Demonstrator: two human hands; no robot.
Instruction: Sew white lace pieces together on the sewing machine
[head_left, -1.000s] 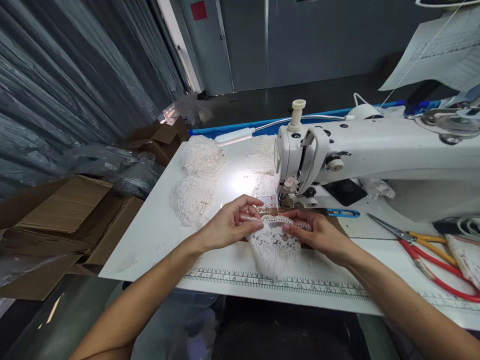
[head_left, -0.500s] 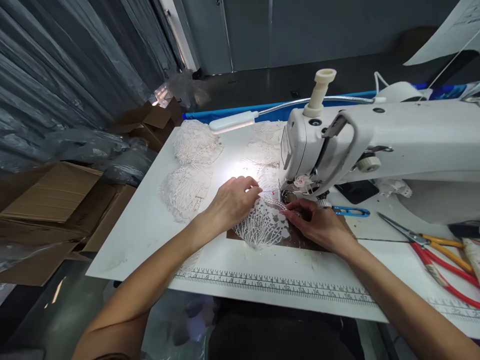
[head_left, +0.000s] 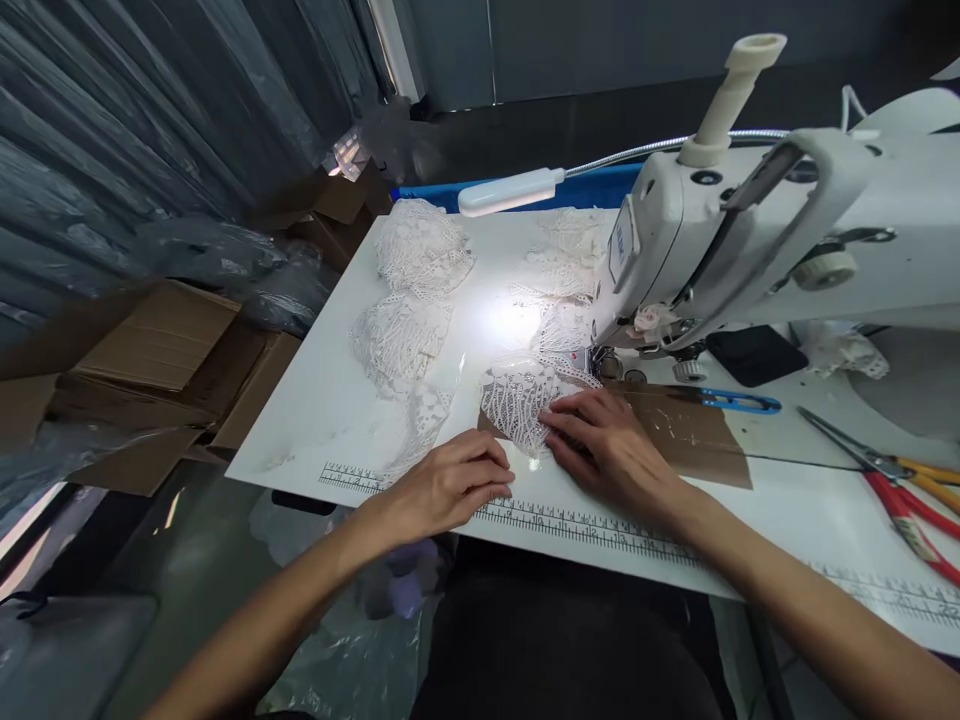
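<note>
A white lace piece (head_left: pixel 521 395) lies under the sewing machine's presser foot (head_left: pixel 604 362), its scalloped edge toward me. My right hand (head_left: pixel 611 440) is at the lace's right side, with fingertips and thumb closed on its edge. On the table near the front edge, my left hand (head_left: pixel 465 480) sits apart from that piece. Its fingers are curled together, and nothing shows in them. A loose lace strip (head_left: pixel 427 415) lies just behind the left hand. Under the lace and right hand is a brown sheet (head_left: pixel 697 440).
Lace heaps (head_left: pixel 420 250) lie at the table's left. A lamp (head_left: pixel 510 192) lights the white tabletop (head_left: pixel 300 400). Blue thread snips (head_left: pixel 739 401) and large scissors (head_left: pixel 885 465) lie to the right. A printed ruler (head_left: pixel 570 522) follows the front edge; cardboard boxes (head_left: pixel 165 340) stand left.
My left hand has left the lace beside the needle and come down toward the table's front edge. My right hand has shifted along the lace's right side. The view has tilted and shifted.
</note>
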